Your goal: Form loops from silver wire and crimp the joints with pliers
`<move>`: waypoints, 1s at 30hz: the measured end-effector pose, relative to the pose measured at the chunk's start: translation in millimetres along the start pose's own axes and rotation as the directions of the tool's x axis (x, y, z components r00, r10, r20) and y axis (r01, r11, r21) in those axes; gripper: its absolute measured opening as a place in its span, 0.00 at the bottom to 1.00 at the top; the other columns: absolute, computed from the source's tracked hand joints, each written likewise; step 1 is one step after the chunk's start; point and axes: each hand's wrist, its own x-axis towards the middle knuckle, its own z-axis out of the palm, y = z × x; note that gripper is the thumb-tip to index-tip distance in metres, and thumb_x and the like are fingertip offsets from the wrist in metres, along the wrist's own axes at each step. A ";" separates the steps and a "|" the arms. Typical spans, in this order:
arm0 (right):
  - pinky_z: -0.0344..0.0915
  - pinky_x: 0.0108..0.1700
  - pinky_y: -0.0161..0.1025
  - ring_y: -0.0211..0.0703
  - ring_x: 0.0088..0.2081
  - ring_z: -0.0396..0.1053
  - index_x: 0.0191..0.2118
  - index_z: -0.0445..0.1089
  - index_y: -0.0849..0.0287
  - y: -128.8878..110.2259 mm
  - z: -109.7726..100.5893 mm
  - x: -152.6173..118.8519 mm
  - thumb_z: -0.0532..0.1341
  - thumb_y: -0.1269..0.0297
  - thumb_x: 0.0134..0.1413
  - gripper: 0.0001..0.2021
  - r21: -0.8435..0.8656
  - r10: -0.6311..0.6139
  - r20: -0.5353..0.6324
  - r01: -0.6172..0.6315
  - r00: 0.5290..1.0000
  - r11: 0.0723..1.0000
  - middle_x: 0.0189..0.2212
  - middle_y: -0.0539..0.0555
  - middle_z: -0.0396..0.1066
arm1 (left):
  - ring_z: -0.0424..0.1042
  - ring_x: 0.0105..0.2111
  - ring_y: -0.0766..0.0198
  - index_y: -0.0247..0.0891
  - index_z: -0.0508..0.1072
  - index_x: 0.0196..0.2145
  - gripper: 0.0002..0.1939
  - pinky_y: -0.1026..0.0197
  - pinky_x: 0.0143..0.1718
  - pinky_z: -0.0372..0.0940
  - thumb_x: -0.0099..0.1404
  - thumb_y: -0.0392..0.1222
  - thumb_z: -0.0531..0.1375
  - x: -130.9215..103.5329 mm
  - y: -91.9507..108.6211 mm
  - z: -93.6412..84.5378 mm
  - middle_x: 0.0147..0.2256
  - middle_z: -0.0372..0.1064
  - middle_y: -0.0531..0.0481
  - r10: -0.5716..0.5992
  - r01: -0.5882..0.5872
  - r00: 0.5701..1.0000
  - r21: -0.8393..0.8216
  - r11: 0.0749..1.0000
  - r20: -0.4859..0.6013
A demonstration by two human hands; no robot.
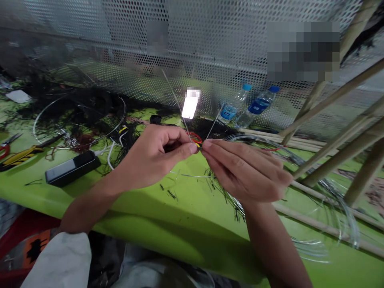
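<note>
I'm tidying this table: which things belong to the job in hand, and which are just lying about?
Likely in the job:
thin wire, pinched by left hand and right hand
small yellow piece, between them

Apparently just lying about:
two water bottles
dark box
yellow-handled tool

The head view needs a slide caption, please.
Both hands meet at a small yellow piece over a green table.

Small yellow piece (197,145), mostly hidden, held above counter (135,208). Thin, straight left strand (172,94) leans far-left; shorter-looking right strand (214,122) leans far-right.
</note>
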 end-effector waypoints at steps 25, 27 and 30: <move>0.68 0.26 0.33 0.35 0.24 0.71 0.39 0.75 0.55 5.8 -12.5 6.5 0.62 0.67 0.66 0.04 0.296 0.395 0.564 -0.624 0.725 0.723 0.26 0.47 0.75 | 0.57 0.22 0.71 0.36 0.73 0.28 0.11 0.66 0.21 0.50 0.68 0.41 0.61 6.6 -7.1 5.7 0.22 0.61 0.56 0.064 -0.070 0.996 0.113 0.991 0.057; 0.73 0.33 0.35 0.37 0.31 0.76 0.45 0.76 0.54 6.2 -8.6 2.9 0.63 0.71 0.64 0.07 0.213 0.300 0.445 -0.425 0.844 0.880 0.38 0.51 0.80 | 0.54 0.21 0.71 0.36 0.74 0.28 0.11 0.65 0.20 0.47 0.68 0.42 0.62 9.2 -8.0 1.7 0.21 0.58 0.56 -0.012 0.011 0.997 0.013 1.000 0.074; 0.77 0.40 0.38 0.42 0.37 0.80 0.51 0.77 0.54 6.9 0.9 -7.1 0.65 0.74 0.62 0.14 0.066 0.108 0.233 -0.127 0.966 0.990 0.43 0.54 0.82 | 0.50 0.19 0.72 0.36 0.75 0.29 0.10 0.65 0.19 0.44 0.67 0.43 0.64 11.9 -10.7 -3.2 0.19 0.53 0.57 -0.073 0.086 0.992 -0.142 0.986 0.099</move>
